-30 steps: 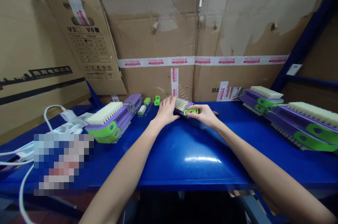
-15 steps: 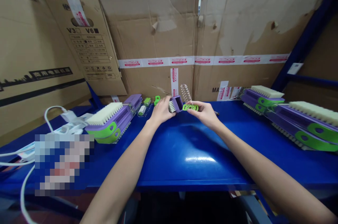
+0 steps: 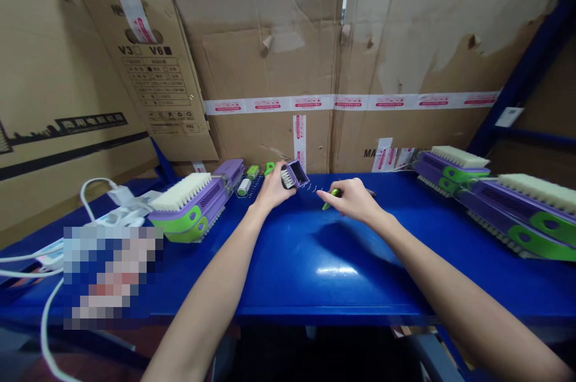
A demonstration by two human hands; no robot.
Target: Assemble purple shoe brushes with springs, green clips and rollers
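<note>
My left hand is closed around a small purple brush body with pale bristles, held tilted a little above the blue table. My right hand pinches a green plastic piece close to the tabletop, just right of the brush. A thin metal spring shows between the two hands.
A finished purple and green brush lies at the left, with small green parts behind it. Two more brushes lie at the right. White cables trail off the left edge. Cardboard boxes wall the back.
My left hand has tipped the purple brush body up and turned it. My right hand has dropped with the green piece from beside the brush towards the table. The spring now sits lower, between the hands.
</note>
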